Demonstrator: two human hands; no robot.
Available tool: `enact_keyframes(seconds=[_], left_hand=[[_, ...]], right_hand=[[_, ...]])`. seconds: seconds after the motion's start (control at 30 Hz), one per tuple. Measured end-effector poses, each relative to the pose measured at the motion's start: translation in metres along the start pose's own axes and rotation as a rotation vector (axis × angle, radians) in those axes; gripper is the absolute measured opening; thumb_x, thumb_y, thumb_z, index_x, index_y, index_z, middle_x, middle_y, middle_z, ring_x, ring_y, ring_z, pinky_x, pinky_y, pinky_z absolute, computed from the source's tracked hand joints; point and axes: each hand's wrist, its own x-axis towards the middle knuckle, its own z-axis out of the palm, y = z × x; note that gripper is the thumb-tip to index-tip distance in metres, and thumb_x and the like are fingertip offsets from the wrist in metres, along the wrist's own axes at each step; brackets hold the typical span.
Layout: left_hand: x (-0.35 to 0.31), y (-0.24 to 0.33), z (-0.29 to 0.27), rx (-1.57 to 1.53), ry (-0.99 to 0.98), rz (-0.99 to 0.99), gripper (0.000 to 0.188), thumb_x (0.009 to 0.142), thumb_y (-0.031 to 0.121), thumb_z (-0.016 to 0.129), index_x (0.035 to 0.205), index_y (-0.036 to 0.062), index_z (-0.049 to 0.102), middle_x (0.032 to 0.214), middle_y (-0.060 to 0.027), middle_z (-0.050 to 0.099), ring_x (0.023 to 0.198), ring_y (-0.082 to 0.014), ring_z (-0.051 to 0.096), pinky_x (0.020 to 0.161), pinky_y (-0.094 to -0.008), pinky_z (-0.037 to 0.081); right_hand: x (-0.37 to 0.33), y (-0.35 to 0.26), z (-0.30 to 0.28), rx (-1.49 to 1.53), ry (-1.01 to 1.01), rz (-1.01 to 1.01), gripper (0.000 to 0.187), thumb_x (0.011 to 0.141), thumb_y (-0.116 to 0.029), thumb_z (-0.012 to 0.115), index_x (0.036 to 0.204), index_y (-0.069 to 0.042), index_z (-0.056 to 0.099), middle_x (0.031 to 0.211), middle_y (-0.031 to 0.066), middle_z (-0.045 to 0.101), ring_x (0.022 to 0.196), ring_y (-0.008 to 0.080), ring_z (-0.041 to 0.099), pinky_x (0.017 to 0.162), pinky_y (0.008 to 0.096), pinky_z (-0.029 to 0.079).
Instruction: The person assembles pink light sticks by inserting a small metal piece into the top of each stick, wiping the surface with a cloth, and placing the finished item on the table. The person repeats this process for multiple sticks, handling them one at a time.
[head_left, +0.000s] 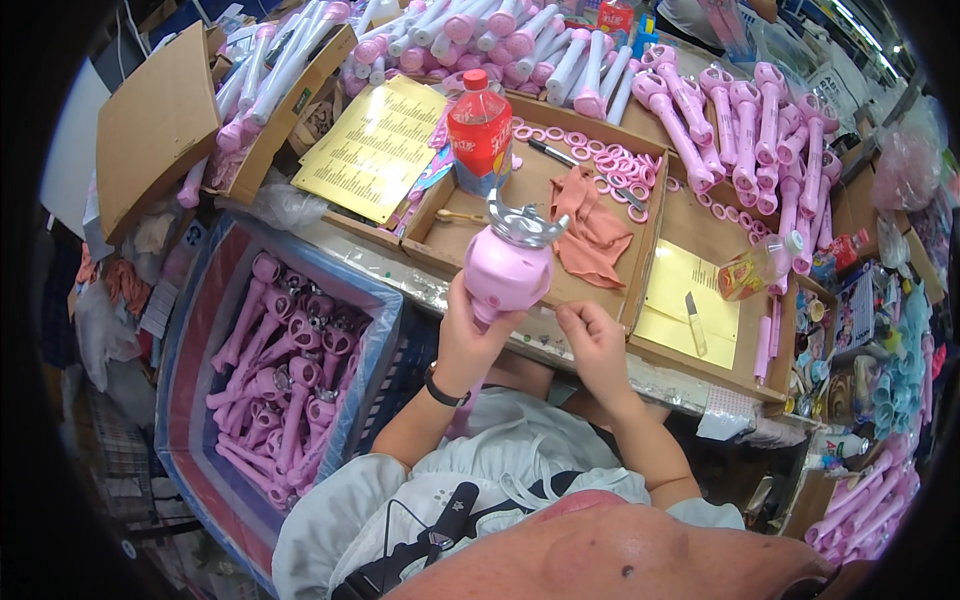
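My left hand [468,338] is wrapped round the neck of a pink toy wand [505,272], held upright in front of me above the table edge. Its bulbous head carries a silver crown [526,232] with curved points. Part of the handle is hidden by my hand and forearm. Just right of the wand head, my right hand [597,345] is closed in a pinch, thumb against forefinger. Whatever sits between those fingertips is too small to make out. An orange-pink cloth [592,235] lies in the cardboard tray [535,190] behind the wand.
A lined crate [385,330] at left holds many crowned pink wands. Beyond the tray stands a red-capped bottle [480,130], with pink rings [625,165] nearby. On the right are a knife [695,322] on yellow paper, a tipped bottle [758,268] and piled pink handles [765,120].
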Motion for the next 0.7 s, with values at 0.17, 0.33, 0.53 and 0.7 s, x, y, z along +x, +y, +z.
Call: enact_keyframes(seconds=[0.17, 0.33, 0.53, 0.7], left_hand=[[0.000, 0.002, -0.002, -0.026, -0.034, -0.053, 0.059, 0.077, 0.012, 0.071, 0.122, -0.0038, 0.037, 0.109, -0.0108, 0.053, 0.097, -0.0151, 0.054, 0.083, -0.0268, 0.045], [0.001, -0.001, -0.005, -0.167, -0.054, -0.218, 0.058, 0.076, 0.010, 0.071, 0.121, -0.0033, 0.038, 0.109, -0.0098, 0.052, 0.098, -0.0141, 0.051, 0.085, -0.0266, 0.043], [-0.006, 0.002, -0.006, 0.213, -0.067, 0.148, 0.072, 0.070, 0.015, 0.076, 0.126, -0.0048, 0.034, 0.106, -0.0182, 0.059, 0.094, -0.0209, 0.061, 0.079, -0.0310, 0.048], [-0.006, -0.003, -0.007, 0.120, -0.113, 0.100, 0.075, 0.069, 0.015, 0.077, 0.127, -0.0047, 0.034, 0.108, -0.0186, 0.059, 0.096, -0.0217, 0.061, 0.081, -0.0308, 0.048]], right_hand=[[-0.006, -0.001, 0.003, 0.010, -0.044, 0.081, 0.019, 0.090, -0.019, 0.055, 0.094, 0.000, 0.057, 0.064, 0.0068, 0.053, 0.057, 0.0180, 0.055, 0.051, 0.0310, 0.042], [-0.014, 0.016, 0.008, -0.619, 0.125, -0.516, 0.012, 0.084, -0.011, 0.058, 0.092, -0.002, 0.058, 0.068, 0.0114, 0.055, 0.062, 0.0287, 0.057, 0.053, 0.0358, 0.045], [-0.021, 0.022, -0.005, 0.302, -0.167, 0.299, 0.022, 0.090, -0.022, 0.056, 0.096, -0.001, 0.061, 0.063, 0.0096, 0.056, 0.054, 0.0114, 0.051, 0.051, 0.0302, 0.042], [-0.029, 0.022, -0.002, -0.227, -0.113, -0.074, 0.021, 0.092, -0.017, 0.051, 0.094, 0.003, 0.059, 0.068, 0.0059, 0.054, 0.058, 0.0137, 0.052, 0.052, 0.0290, 0.042]])
